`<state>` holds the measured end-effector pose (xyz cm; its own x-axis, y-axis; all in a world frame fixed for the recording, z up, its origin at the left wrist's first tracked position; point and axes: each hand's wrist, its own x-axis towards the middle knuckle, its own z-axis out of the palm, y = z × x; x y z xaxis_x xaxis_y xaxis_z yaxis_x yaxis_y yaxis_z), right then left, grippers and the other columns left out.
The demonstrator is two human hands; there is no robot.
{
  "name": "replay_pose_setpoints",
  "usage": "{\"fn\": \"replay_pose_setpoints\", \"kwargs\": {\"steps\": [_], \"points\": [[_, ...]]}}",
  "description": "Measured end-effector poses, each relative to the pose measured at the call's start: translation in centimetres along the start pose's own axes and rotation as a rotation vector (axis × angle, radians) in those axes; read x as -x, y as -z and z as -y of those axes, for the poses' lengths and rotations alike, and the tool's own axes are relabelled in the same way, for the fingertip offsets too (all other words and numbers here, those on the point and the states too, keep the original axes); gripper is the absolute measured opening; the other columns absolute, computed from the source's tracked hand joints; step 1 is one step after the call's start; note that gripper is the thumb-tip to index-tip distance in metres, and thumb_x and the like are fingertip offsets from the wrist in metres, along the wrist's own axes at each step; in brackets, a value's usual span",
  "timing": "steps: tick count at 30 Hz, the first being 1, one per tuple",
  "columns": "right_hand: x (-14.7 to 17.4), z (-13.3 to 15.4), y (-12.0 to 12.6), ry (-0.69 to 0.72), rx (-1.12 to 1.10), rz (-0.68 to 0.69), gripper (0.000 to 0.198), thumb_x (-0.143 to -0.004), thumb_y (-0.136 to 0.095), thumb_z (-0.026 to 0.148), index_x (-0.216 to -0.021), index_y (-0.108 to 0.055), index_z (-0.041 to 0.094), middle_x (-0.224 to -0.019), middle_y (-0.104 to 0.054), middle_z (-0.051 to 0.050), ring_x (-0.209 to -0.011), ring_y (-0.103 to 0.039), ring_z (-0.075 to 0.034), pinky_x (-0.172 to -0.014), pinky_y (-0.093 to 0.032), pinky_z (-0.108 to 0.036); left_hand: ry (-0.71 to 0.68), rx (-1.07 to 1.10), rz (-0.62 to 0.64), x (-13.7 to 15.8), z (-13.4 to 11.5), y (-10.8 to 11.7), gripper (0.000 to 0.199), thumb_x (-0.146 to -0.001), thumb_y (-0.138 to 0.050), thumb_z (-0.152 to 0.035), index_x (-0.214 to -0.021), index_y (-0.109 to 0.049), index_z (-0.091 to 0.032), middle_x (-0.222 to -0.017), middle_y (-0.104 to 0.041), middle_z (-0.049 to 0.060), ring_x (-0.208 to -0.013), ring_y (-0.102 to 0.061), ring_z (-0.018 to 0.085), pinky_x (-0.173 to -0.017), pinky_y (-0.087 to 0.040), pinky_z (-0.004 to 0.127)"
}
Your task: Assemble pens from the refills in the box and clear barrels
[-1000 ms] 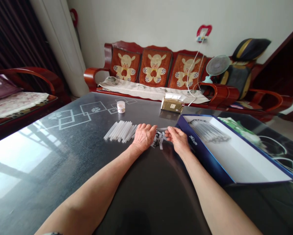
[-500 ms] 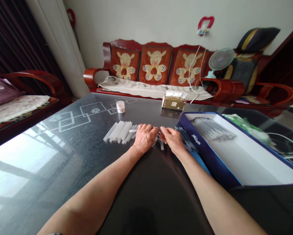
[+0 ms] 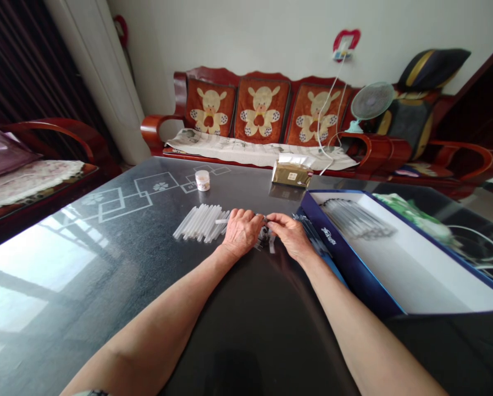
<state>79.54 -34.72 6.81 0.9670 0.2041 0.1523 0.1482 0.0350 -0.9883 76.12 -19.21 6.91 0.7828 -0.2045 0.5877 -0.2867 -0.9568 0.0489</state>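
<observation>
My left hand is closed around a whitish translucent tube, whose end sticks out to the left. Facing it, my right hand pinches with thumb and forefinger at the tube's other side, where a small dark piece shows; its kind is too small to tell. Below the fingers lies a heap of small dark and clear pieces, partly hidden by my hands. Beside my left hand, several translucent tubes lie side by side on the table. Thin dark sticks lie just right of my right hand.
A blue box with a white inside holds a bundle of clear tubes on the right. Farther back stand a small white jar and a tissue pack. A green-and-white bag lies behind the box on the dark table.
My hands stay close together, with the left shifted slightly left along with the tube. The right fingers have changed their pinch a little. The loose tubes lie as before.
</observation>
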Motion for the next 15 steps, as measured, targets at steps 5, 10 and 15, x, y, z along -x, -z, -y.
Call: {"fn": "replay_pose_setpoints", "kwargs": {"steps": [5,10,15], "points": [[0.13,0.23,-0.3,-0.019,0.126,-0.063,0.038,-0.069,-0.068,0.051,-0.088,-0.066,0.018,-0.078,-0.069,-0.004,-0.062,-0.062,-0.015,-0.045,-0.042,-0.022,0.012,0.011,0.009,0.03,0.01,0.11,0.036,-0.097,-0.034,-0.037,-0.1,-0.067,-0.024,-0.081,-0.059,0.007,-0.079,-0.05,0.021,-0.078,-0.03,0.037],[0.16,0.02,-0.43,-0.005,0.197,-0.072,0.034,-0.071,-0.064,0.051,-0.078,-0.067,0.018,-0.068,-0.067,-0.002,-0.055,-0.059,-0.014,-0.047,-0.043,-0.023,-0.004,0.011,0.021,0.02,0.05,0.03,0.035,-0.097,-0.034,-0.036,-0.1,-0.067,-0.024,-0.081,-0.059,0.006,-0.079,-0.05,0.021,-0.079,-0.03,0.037],[0.06,-0.21,-0.51,-0.006,0.061,-0.011,0.031,-0.064,-0.071,0.038,-0.087,-0.063,0.018,-0.079,-0.067,0.0,-0.061,-0.058,-0.01,-0.048,-0.042,-0.019,-0.007,0.008,0.011,0.05,0.14,-0.1,0.037,-0.098,-0.033,-0.037,-0.1,-0.067,-0.024,-0.081,-0.059,0.006,-0.079,-0.05,0.021,-0.078,-0.03,0.037]]}}
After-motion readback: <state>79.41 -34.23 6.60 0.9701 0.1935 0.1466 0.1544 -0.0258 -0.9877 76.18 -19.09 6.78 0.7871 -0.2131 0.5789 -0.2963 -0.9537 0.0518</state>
